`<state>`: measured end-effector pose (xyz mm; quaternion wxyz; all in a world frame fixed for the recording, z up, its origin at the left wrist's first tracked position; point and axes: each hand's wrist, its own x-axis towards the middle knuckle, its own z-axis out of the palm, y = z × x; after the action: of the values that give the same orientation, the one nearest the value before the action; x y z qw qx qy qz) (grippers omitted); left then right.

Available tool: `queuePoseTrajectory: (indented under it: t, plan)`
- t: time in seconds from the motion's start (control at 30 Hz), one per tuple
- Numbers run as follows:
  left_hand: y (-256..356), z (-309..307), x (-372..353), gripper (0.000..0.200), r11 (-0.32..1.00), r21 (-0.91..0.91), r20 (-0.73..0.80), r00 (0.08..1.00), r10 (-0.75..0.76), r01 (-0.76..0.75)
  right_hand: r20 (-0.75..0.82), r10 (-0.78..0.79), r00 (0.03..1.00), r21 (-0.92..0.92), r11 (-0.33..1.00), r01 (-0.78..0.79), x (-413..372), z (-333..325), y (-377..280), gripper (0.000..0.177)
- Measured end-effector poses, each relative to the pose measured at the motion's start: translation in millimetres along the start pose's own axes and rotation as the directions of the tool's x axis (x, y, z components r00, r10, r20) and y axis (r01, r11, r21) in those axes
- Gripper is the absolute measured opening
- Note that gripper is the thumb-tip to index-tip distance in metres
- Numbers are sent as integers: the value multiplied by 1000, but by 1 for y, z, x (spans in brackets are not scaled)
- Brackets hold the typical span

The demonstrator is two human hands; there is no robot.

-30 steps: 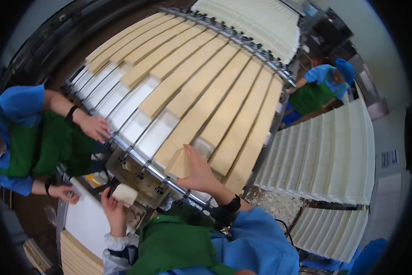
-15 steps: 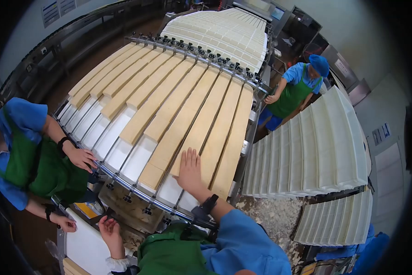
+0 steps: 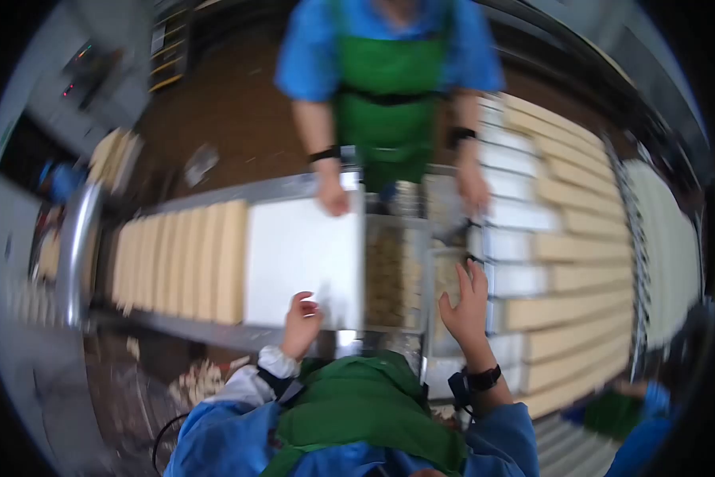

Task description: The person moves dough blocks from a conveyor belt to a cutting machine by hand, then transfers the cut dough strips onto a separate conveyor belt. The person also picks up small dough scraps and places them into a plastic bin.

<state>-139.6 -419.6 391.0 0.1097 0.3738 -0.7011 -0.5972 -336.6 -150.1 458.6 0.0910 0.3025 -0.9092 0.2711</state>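
Observation:
My left hand (image 3: 300,326) hovers over the near edge of a white conveyor surface (image 3: 290,254), its fingers loosely curled and apart, holding nothing. To the left on that surface lies a row of long, pale-yellow slabs (image 3: 178,262), side by side. My right hand (image 3: 465,306) is raised with thumb and fingers spread, empty, beside the metal rail of the slatted conveyor (image 3: 507,171). Staggered pale-yellow slabs (image 3: 584,278) lie in lanes there. The view is smeared by motion, so fine detail of the slabs is hidden.
Between the two conveyors stands a bin (image 3: 387,274) with brownish contents. Across from me, a co-worker in a green apron (image 3: 389,71) has one hand over the white surface, the other by the rail. Crumbs (image 3: 202,381) lie at lower left. Another person is at lower right.
My view has swung left toward the white conveyor and the co-worker. My right hand has come off the slab it was resting on; my left hand is now over the white surface.

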Motion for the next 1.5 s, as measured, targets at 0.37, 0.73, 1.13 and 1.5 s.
queuePoseTrajectory:
  t: [0.37,0.73,1.13,1.5]
  plan:
    - [-88,-151,-1,81,943,219,-461,878,-125,250,393,-548,739,416,822,388,134,280,-254,56]
    - [-109,-191,18,91,923,-48,-10,924,-383,383,333,-488,807,96,869,485,168,398,-330,75]
    - [-43,-191,17,88,958,122,105,956,-273,260,494,9,869,-393,894,214,193,325,-294,61]
    - [-64,-159,44,71,744,668,68,995,-69,6,616,-20,788,65,998,-26,63,175,-143,114]
